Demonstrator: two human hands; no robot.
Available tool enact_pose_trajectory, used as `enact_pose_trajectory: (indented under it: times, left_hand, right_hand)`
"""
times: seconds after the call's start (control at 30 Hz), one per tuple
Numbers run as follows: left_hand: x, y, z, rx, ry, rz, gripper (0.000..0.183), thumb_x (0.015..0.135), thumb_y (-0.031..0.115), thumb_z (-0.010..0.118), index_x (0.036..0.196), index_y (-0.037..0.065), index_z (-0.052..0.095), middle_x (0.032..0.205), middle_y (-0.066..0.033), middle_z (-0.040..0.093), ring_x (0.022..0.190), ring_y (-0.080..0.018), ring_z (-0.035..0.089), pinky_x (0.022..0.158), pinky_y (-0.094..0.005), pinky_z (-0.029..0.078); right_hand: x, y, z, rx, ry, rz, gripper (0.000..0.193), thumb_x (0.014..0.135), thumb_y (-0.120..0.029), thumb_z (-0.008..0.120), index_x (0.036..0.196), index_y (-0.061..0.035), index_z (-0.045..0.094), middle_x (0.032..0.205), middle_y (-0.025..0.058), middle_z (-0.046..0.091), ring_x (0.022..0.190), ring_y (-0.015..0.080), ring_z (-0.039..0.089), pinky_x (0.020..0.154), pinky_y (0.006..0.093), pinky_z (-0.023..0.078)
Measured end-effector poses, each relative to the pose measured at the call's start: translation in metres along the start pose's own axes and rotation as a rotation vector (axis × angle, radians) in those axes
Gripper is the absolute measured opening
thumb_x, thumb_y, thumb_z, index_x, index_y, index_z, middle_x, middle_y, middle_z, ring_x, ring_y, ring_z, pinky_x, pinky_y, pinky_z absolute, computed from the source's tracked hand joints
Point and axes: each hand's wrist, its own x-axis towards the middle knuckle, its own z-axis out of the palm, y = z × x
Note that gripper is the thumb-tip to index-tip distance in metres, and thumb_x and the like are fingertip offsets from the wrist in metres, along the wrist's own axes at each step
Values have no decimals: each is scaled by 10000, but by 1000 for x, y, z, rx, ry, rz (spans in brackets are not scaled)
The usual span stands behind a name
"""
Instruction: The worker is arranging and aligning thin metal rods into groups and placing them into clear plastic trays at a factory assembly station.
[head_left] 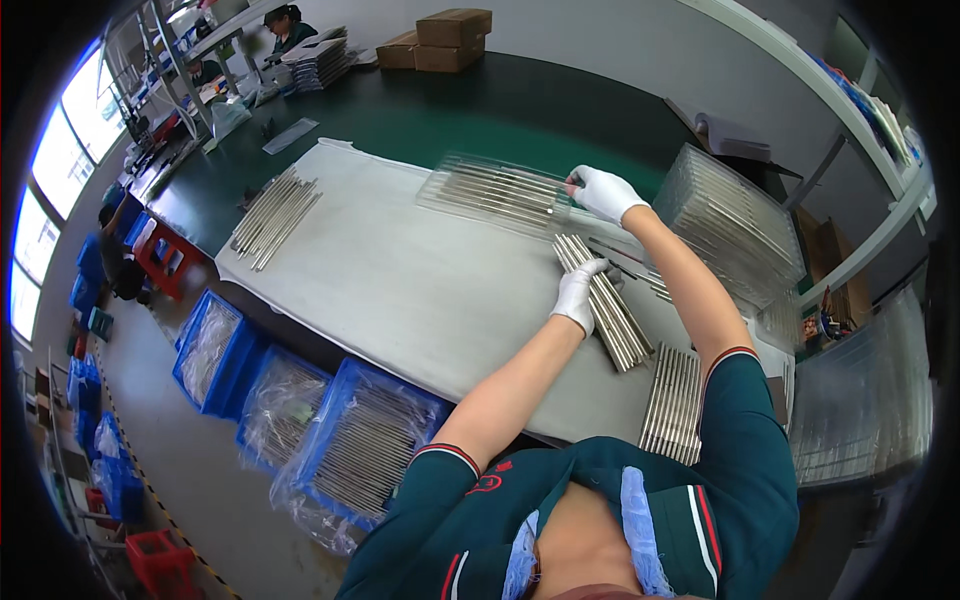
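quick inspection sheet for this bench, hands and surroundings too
Surface: pale sheet over a dark green table
Job's things: metal rods in the left hand and clear tray; rod pile at left; rod group near the body; stacked trays at right
Clutter: cardboard boxes and a flat clear piece toward the table's far end
Hands: left hand closed around rods; right hand at the clear tray's right end, grip unclear
Cables: nothing seen
Surroundings: blue bins beside the table, red stool beyond

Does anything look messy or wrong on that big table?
A little: the pile of metal rods at the left of the pale sheet looks messy, its ends sticking out unevenly. The row of metal rods beside the right sleeve is neater. I see nothing spilled or broken.
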Motion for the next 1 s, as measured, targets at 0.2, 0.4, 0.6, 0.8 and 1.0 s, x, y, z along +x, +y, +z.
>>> enact_pose_trajectory:
  times: [0.2, 0.4, 0.6, 0.8, 1.0]
  left_hand:
    - [-5, -4, 4, 52, 68, 45, 80, 840, 135, 565, 860, 57, 564, 763, -77, 604, 703, -211, 597, 673, -332, 502]
    - [-11, -3, 5, 110, 141, 49, 227, 861, 161, 537, 1028, 28, 612, 925, -96, 655, 820, -199, 633, 740, -327, 507]
    - [4, -7, -6, 65, 85, 55, 123, 832, 144, 570, 892, 37, 575, 792, -99, 617, 694, -221, 613, 641, -369, 514]
    - [15, -3, -16, -140, 25, 26, 148, 833, 149, 575, 953, 63, 573, 821, -93, 628, 705, -232, 619, 646, -352, 523]
    - [5, 8, -12, 56, -56, 9, 87, 797, 156, 611, 796, 77, 574, 790, -79, 619, 728, -225, 603, 752, -368, 517]
  right_hand:
    - [91, -8, 42, -27, -8, -72, 267, 893, -232, 486, 1112, -153, 617, 1098, 121, 634, 997, 313, 601, 851, 385, 473]
    - [118, -13, 63, -81, -64, -26, 311, 887, -201, 503, 1187, -196, 586, 1142, 104, 620, 1023, 316, 593, 861, 386, 475]
    - [64, -45, 34, 223, 79, -235, 461, 889, -298, 551, 1309, -121, 486, 1322, 136, 494, 1151, 335, 514, 974, 368, 415]
    - [-87, -40, -13, -34, -16, -449, 516, 876, -350, 568, 1298, -72, 466, 1297, 153, 504, 1128, 346, 522, 948, 396, 434]
    - [-179, 20, 3, -26, -195, 60, 492, 879, -417, 531, 1221, -63, 551, 1131, 193, 601, 1025, 364, 579, 887, 416, 453]
